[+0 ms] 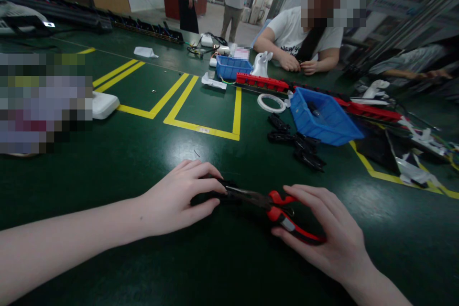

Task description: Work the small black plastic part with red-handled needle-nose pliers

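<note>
My right hand (330, 224) is wrapped round the red and black handles of a pair of long-nosed pliers (281, 215). Their thin jaws point left, to the fingertips of my left hand (186, 191). That hand is closed, its thumb and fingers pinching a small black part (232, 184) low over the table. The pliers' tips touch or overlap this part; whether they bite on it I cannot tell. Much of the black part is hidden by my fingers and blends into the dark surface. A tiny metal pin (197, 153) lies just beyond my left hand.
Several black pieces (299, 141) lie beside a blue bin (326, 117) at the right, near a roll of white tape (271, 103). Behind runs a red strip (261, 81) with a smaller blue bin (233, 68). A person (304, 43) sits across the green table (143, 267).
</note>
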A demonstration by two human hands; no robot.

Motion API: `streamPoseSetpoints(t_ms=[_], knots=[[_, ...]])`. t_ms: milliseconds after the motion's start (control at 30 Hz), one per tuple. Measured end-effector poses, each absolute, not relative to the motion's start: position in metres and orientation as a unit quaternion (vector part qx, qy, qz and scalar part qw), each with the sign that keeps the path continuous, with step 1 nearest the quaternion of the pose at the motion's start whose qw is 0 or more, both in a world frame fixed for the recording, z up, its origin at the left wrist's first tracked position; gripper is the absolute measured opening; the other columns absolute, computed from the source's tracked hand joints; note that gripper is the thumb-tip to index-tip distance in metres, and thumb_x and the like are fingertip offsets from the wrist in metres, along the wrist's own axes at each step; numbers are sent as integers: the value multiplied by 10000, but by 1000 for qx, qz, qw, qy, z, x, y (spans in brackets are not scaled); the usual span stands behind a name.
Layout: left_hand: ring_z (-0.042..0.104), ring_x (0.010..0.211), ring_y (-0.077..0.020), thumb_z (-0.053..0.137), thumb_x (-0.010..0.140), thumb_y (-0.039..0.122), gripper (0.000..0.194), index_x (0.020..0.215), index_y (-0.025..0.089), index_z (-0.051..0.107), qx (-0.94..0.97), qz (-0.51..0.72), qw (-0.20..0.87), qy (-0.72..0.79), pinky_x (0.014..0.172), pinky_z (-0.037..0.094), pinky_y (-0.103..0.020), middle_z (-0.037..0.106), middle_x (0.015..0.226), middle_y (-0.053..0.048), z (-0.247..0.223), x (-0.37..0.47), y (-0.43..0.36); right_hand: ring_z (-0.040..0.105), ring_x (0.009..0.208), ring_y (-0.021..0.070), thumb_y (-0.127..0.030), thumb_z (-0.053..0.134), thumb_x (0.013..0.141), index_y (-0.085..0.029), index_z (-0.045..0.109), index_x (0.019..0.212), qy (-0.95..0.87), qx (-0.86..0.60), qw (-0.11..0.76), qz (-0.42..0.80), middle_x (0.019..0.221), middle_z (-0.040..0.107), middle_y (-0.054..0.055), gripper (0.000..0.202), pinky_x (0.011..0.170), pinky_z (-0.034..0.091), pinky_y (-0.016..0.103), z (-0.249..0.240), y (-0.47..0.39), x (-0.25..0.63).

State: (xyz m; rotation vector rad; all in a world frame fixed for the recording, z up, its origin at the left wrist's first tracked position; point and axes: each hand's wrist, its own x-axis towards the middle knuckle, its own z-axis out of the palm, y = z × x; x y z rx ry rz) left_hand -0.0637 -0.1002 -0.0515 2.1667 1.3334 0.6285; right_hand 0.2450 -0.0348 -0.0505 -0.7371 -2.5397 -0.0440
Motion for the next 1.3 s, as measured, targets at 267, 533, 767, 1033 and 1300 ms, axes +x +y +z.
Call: streamPoseSetpoints(t_ms=[267, 533, 767, 1033, 1300], knots=[[553, 1139, -223, 563, 957, 206, 228, 1138, 283, 679, 798, 231, 258, 494, 993, 409, -415, 609, 1227, -23, -51, -63, -100, 642, 956, 255, -462, 694, 858, -150, 546, 1270, -941, -247, 226, -36, 1091, 660, 135, 538, 771, 508, 387, -50, -34, 245], [555, 1142, -229, 564, 949, 207, 233, 1140, 278, 677, 798, 232, 257, 494, 1000, 408, -421, 610, 1226, -23, -52, -63, -101, 642, 969, 252, -416, 695, 862, -146, 554, 1262, -943, -247, 221, -38, 1097, 666, 131, 503, 787, 490, 386, -49, -34, 243], [561, 1132, -235, 561, 948, 217, 229, 1133, 273, 684, 799, 238, 251, 491, 987, 422, -415, 612, 1227, -27, -53, -64, -100, 648, 951, 261, -445, 697, 850, -158, 558, 1270, -943, -245, 220, -45, 1091, 674, 127, 528, 775, 481, 399, -49, -33, 245], [562, 1130, -232, 568, 947, 214, 210, 1116, 265, 683, 795, 236, 257, 496, 979, 421, -411, 617, 1221, -28, -52, -63, -100, 658, 942, 266, -470, 704, 841, -220, 550, 1322, -936, -262, 233, -21, 1103, 682, 109, 564, 759, 502, 399, -53, -35, 247], [558, 1135, -234, 582, 958, 220, 174, 1097, 261, 679, 808, 230, 244, 485, 979, 404, -407, 616, 1227, -29, -53, -64, -99, 663, 946, 253, -463, 678, 867, -192, 564, 1273, -939, -253, 230, -43, 1085, 694, 107, 501, 800, 472, 404, -52, -37, 242]])
